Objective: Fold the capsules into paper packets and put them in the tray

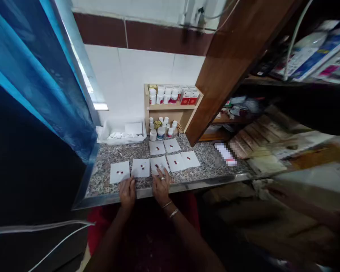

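Along the near edge of the counter [209, 162], a careless drag of your right hand [161, 186] could scatter the loose pills [156, 166] off the paper [162, 162] just under its fingertips. Your left hand [127, 190] lies near the two leftmost papers [119, 167]; I cannot tell whether either hand pinches anything.

Head-worn view, forward and down onto the near counter [208, 166], perhaps shelving [229, 119] at blurred right
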The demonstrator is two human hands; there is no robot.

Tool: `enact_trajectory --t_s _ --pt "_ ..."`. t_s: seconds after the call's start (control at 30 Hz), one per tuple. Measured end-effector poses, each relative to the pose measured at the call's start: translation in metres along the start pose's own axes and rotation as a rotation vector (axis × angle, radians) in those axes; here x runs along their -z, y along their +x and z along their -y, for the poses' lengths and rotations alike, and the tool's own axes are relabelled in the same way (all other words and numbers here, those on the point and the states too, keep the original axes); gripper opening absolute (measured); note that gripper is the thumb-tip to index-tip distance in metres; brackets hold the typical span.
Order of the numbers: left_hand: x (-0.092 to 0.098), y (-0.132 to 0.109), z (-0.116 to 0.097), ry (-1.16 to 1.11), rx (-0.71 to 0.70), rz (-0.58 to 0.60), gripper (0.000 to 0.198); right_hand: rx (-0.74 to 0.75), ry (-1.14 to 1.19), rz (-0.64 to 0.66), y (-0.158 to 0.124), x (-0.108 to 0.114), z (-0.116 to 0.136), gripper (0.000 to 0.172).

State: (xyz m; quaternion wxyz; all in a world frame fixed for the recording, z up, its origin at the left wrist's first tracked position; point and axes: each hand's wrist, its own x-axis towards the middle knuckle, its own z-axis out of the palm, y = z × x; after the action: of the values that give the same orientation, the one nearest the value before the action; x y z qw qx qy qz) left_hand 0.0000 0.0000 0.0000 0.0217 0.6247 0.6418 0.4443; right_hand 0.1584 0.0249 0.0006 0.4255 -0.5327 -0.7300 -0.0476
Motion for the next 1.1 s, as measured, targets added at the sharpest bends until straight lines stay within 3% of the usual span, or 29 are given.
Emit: enact_trajectory --t_s 0.27,0.53,1.1 --pt "-0.001 -0.001 -0.001 0.040 -0.023 -0.014 0.029 -0.003 0.012 -0.003 -0.002 -0.001 -0.003 0.023" --pt "-0.011 -0.007 -0.001 0.129 -0.285 -0.021 0.024 0.089 0.199 -0.005 -0.009 -0.002 -0.008 0.028" --pt "-0.010 -0.006 -0.006 0.137 -0.320 -0.017 0.025 0.169 0.203 0.016 -0.012 -0.004 -0.010 0.029"
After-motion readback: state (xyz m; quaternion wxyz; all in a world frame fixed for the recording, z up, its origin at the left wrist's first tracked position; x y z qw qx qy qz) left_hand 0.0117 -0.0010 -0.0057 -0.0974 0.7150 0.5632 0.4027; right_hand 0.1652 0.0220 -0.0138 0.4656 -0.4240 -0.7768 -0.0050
